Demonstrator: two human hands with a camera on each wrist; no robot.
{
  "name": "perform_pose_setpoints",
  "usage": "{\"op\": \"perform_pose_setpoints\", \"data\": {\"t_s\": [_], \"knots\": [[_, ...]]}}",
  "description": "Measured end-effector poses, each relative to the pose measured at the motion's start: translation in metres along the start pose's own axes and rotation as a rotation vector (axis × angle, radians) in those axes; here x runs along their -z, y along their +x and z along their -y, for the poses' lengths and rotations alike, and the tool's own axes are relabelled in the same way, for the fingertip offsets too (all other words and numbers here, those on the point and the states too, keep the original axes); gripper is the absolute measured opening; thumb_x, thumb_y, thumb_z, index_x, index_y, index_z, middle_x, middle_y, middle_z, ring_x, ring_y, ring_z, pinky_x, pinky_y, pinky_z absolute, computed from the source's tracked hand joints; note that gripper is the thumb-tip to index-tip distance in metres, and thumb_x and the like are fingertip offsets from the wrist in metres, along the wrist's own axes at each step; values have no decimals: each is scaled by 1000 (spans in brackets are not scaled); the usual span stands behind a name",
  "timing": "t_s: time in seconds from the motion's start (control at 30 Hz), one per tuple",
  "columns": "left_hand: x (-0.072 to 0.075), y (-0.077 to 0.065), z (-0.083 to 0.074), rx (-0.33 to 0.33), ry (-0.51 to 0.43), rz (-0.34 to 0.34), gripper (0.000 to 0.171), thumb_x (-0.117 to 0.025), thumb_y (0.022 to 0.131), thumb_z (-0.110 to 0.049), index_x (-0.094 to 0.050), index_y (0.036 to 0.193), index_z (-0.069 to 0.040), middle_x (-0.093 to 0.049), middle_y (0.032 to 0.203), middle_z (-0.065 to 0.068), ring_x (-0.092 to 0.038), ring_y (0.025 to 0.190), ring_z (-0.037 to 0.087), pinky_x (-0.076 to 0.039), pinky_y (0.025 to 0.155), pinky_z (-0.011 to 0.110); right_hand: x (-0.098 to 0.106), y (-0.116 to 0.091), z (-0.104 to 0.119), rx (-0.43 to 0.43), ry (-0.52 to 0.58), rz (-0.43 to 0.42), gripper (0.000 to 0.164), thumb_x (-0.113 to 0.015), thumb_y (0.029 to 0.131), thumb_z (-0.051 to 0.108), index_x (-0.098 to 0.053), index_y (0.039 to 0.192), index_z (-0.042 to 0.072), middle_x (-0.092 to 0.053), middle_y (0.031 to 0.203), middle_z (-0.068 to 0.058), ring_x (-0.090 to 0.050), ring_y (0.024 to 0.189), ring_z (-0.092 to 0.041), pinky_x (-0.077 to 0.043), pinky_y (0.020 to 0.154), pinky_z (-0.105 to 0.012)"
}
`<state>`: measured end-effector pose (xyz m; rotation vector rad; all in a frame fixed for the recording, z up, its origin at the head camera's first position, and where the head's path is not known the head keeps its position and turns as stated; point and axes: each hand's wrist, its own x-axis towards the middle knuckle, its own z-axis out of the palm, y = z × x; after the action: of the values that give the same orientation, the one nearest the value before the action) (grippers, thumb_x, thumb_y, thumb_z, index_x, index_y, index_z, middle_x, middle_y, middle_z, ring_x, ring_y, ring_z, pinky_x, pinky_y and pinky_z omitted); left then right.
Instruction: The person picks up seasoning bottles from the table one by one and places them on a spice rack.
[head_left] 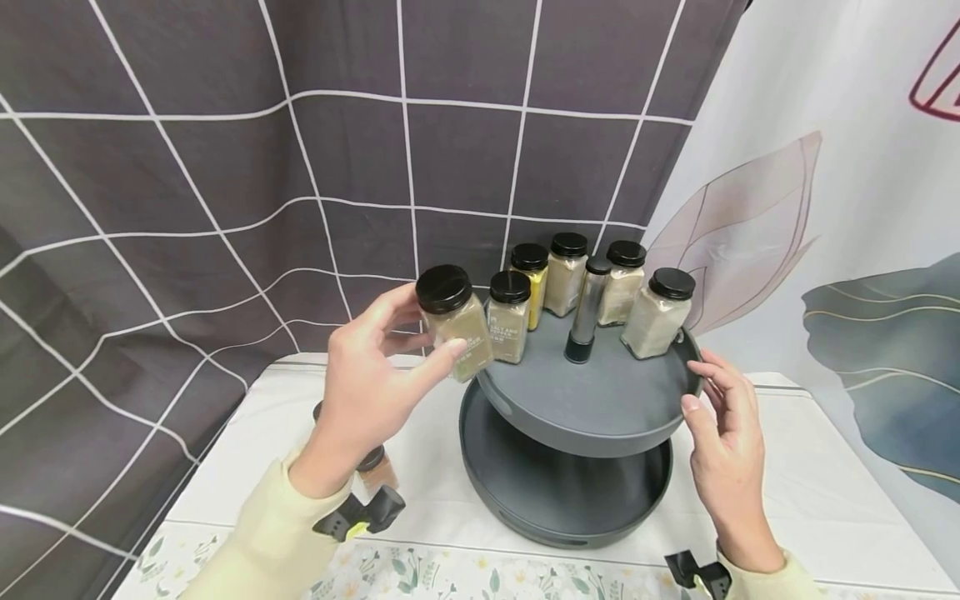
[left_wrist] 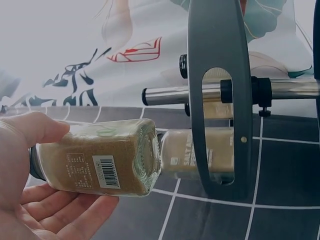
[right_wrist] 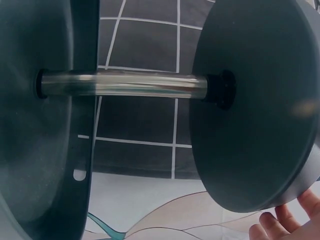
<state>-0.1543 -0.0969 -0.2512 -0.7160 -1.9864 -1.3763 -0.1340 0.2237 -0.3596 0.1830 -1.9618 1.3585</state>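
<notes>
In the head view my left hand point(head_left: 371, 383) holds a square glass spice jar point(head_left: 474, 333) of tan powder with a black lid. It is tilted at the left rim of a grey two-tier tray's upper tier point(head_left: 585, 400). The left wrist view shows the thumb on one side of the jar point(left_wrist: 115, 160) and fingers on the other, its base close to a salt and pepper jar point(left_wrist: 175, 150) on the tier. Thumb and fingers of my right hand point(head_left: 727, 425) grip the upper tier's right rim; the right wrist view shows fingertips point(right_wrist: 282, 217) at its edge.
Several black-lidded jars stand along the upper tier's back, including a yellow one point(head_left: 535, 283), around the post point(head_left: 588, 308). Below is the lower tier point(head_left: 562, 492). Another jar point(head_left: 378, 471) stands on the white tablecloth point(head_left: 427, 500) beside my left wrist, partly hidden. A dark gridded curtain point(head_left: 337, 150) hangs behind.
</notes>
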Motion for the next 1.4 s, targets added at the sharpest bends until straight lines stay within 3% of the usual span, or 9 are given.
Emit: {"op": "perform_pose_setpoints", "data": {"t_s": [0.13, 0.33, 0.57, 0.93, 1.4], "knots": [[-7, 5, -6, 1, -28, 24, 47, -78, 71, -2, -61, 114, 0, -67, 100, 7, -64, 89, 15, -56, 73, 27, 0, 1, -2, 26, 17, -7, 39, -50, 87, -7, -50, 126, -6, -40, 134, -11, -39, 123, -18, -32, 105, -21], [-22, 9, 11, -6, -52, 51, 47, -79, 72, -12, -61, 116, -7, -66, 102, -1, -62, 93, 10, -55, 73, 24, 0, 1, -3, 22, 7, -7, 41, -50, 87, -5, -50, 128, -3, -40, 135, -11, -41, 122, -17, -31, 105, -20], [-36, 10, 16, -17, -48, 86, 48, -78, 73, -16, -60, 116, -8, -66, 102, 0, -61, 94, 8, -56, 72, 24, -1, 1, -2, 6, -1, -6, 41, -49, 87, -4, -51, 128, -2, -39, 136, -10, -39, 124, -17, -31, 105, -20], [-59, 4, 20, 3, -1, 152, 53, -78, 73, -18, -57, 119, -2, -65, 103, 3, -60, 94, 6, -55, 72, 21, -1, 2, -3, 16, -2, -6, 39, -50, 87, -5, -51, 127, -4, -40, 135, -12, -37, 125, -18, -31, 105, -20], [-70, -5, 27, 30, -3, 187, 53, -78, 73, -16, -56, 119, -1, -64, 103, 3, -60, 92, 8, -54, 72, 19, -1, 2, -2, 20, -5, -7, 39, -50, 87, -5, -51, 126, -5, -40, 135, -11, -38, 124, -17, -31, 105, -20]]}}
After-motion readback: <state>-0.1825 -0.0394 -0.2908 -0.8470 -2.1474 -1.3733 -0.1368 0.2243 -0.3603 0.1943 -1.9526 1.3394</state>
